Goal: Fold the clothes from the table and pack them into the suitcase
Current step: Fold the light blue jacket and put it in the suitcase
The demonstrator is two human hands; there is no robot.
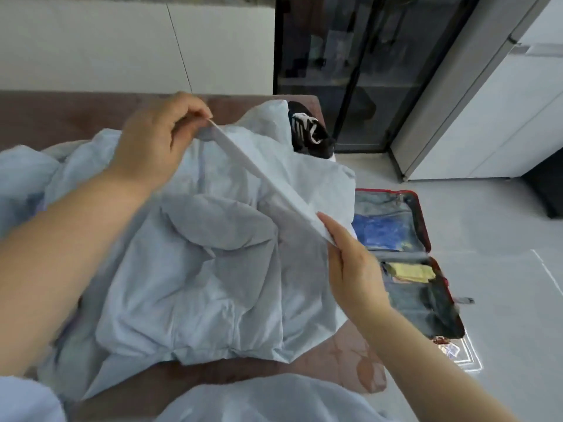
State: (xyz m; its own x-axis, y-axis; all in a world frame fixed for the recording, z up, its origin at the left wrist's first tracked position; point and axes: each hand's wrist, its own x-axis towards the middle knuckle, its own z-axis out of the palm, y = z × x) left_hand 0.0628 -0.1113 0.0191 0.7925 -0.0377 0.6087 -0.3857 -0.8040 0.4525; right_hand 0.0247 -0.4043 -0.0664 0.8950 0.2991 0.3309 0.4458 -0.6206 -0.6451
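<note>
Fold step in hand; shirt (198,254) still rumpled on table (61,117).
We find L hand (158,138) and R hand (350,263) each pinching one end of a taut edge, poss. the hem. Next: lay it over square, smooth, then into open suitcase (423,226) on floor.

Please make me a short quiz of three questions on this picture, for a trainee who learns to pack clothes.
1. True or false: the red-rimmed suitcase lies open on the floor.
2. The left hand and the right hand pinch: A. a stretched edge of the light blue garment; B. the suitcase's handle; C. nothing.
3. Fill in: the folded item in the suitcase half nearer the person is coloured ____.

Key: 1 true; 2 A; 3 yellow.
</note>
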